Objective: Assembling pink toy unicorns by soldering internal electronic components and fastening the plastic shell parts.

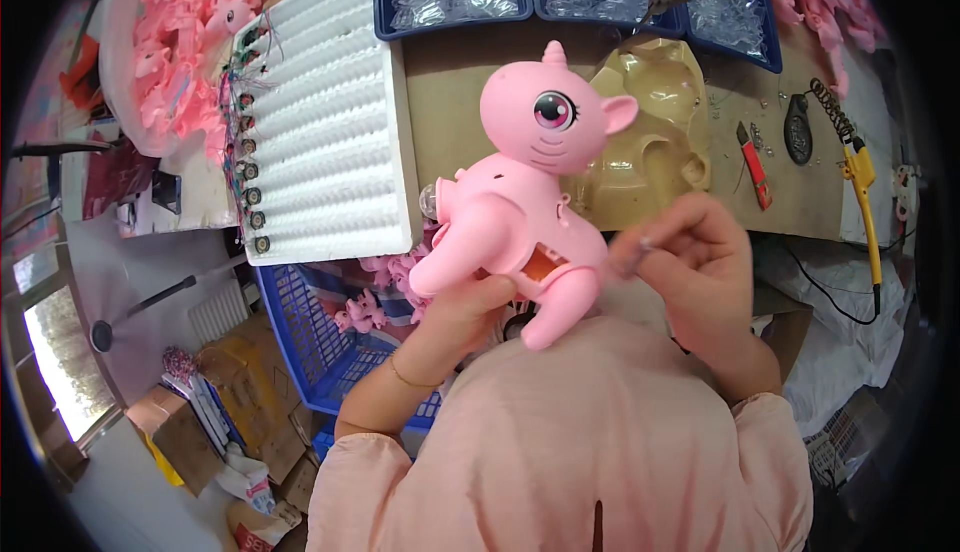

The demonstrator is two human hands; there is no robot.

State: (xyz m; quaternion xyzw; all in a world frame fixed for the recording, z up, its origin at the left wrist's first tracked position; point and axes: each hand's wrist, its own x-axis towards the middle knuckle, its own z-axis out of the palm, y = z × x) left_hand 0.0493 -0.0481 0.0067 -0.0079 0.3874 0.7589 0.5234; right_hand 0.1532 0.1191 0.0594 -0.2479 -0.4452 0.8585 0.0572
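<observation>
A pink toy unicorn point(500, 207) with a horn and a large painted eye is held up in front of my chest. My left hand point(475, 307) grips it from below near the legs, with most fingers hidden behind the body. A rectangular opening point(543, 264) in its underside shows an orange-brown inside. A round clear part point(429, 201) juts out at its left side. To the right, apart from the toy, my right hand point(695, 252) is closed in a pinch. Something small and pale shows at its fingertips, too blurred to name.
Behind the toy lies a moulded tan plastic form point(655, 122). A white ribbed foam tray point(330, 122) with wired round parts stands left. Blue bins point(455, 27) of clear pieces line the back. A red cutter point(755, 167) and yellow corded tool point(862, 197) lie right; a blue basket point(320, 352) sits lower left.
</observation>
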